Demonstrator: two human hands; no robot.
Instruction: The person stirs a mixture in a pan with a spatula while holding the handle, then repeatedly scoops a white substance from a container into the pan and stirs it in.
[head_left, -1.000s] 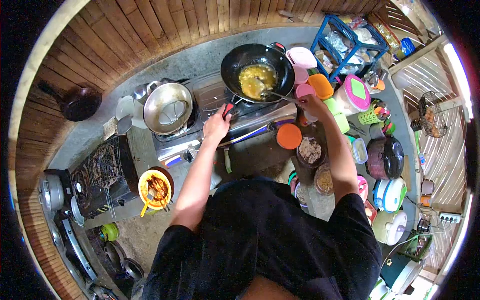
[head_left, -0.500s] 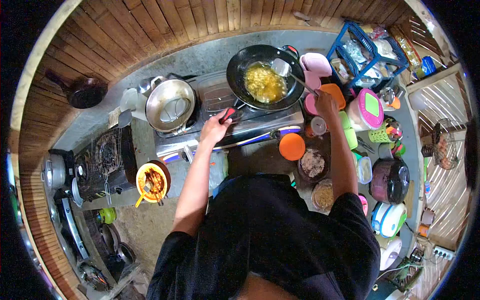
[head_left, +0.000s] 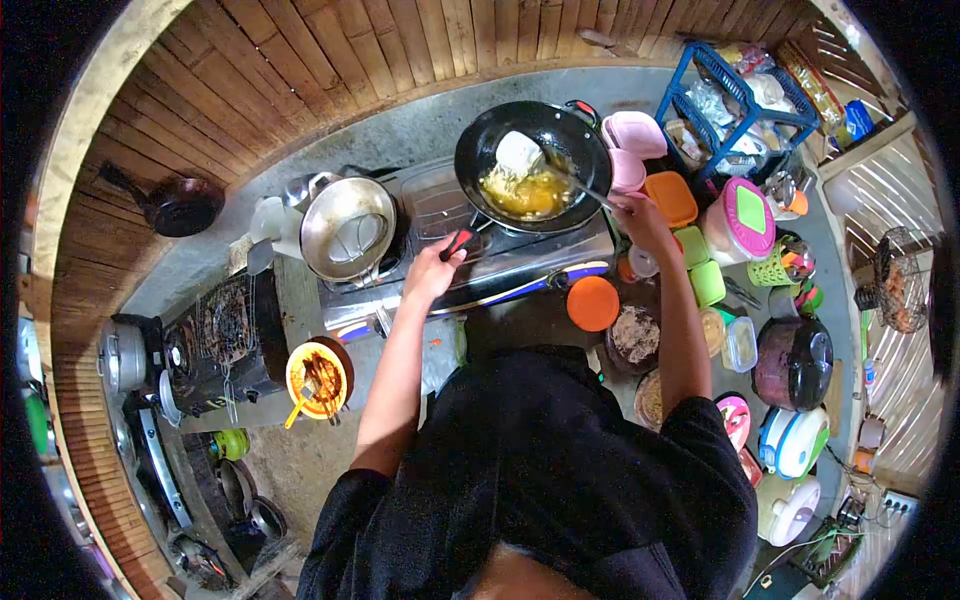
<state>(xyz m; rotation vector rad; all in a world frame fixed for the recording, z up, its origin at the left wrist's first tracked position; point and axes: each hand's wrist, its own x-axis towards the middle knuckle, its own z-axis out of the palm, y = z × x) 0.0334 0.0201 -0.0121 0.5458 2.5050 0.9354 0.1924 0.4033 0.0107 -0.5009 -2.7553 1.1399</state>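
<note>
A black wok [head_left: 490, 130] stands on the right burner of a gas stove [head_left: 470, 270]. Chopped pale bits in yellow oil [head_left: 522, 192] lie in its near part. My left hand [head_left: 434, 270] is closed around the wok's black and red handle [head_left: 458, 244]. In my right hand [head_left: 640, 220] is the handle of a metal spatula [head_left: 518, 152]; its bright blade is over the wok, above the oil. Whether the blade touches the food I cannot tell.
A steel pan [head_left: 347, 228] sits on the left burner. An orange lid [head_left: 593, 303], a bowl of ground food [head_left: 634, 335] and pink containers [head_left: 636, 134] stand at the right. A yellow bowl with a brush [head_left: 319, 377] is at the left, near a grill [head_left: 222, 335].
The spatula blade has moved left from the wok's right rim to over its middle. The oil and bits now sit nearer the wok's near side. My left hand keeps its hold.
</note>
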